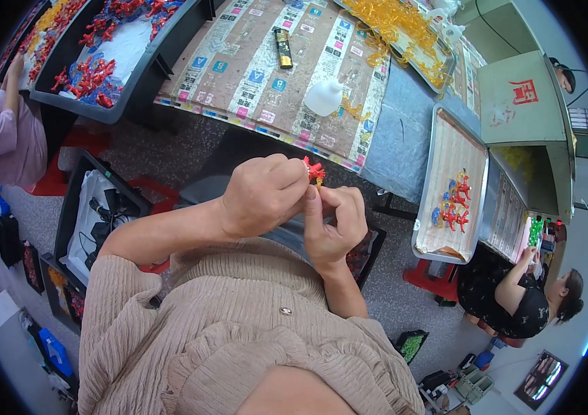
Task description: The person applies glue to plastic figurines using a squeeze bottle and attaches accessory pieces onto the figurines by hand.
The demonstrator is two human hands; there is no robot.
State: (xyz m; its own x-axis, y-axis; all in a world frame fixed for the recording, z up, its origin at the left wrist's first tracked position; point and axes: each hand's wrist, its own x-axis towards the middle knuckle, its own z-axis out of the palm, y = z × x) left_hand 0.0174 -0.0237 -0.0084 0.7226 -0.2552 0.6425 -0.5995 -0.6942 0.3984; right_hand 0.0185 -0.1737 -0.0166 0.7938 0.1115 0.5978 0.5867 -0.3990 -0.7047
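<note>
Step in hand, as judged: fingertip fitting. Left hand (pixel 266 194) curls closed on a red plastic figure (pixel 315 168), held before the table edge; right hand (pixel 337 228) pinches a yellow piece (pixel 319 182) against it. Next move calls for steady alignment. Metal tray (pixel 456 138): red figures with blue, yellow parts. Black bin (pixel 140 76): red and blue pieces.

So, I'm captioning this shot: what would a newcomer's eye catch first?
Probably the small red figure near the middle, at the fingertips of the left hand and right hand. Next, perhaps, the yellow strands heaped at the top right, then the white bottle on the table.
</note>
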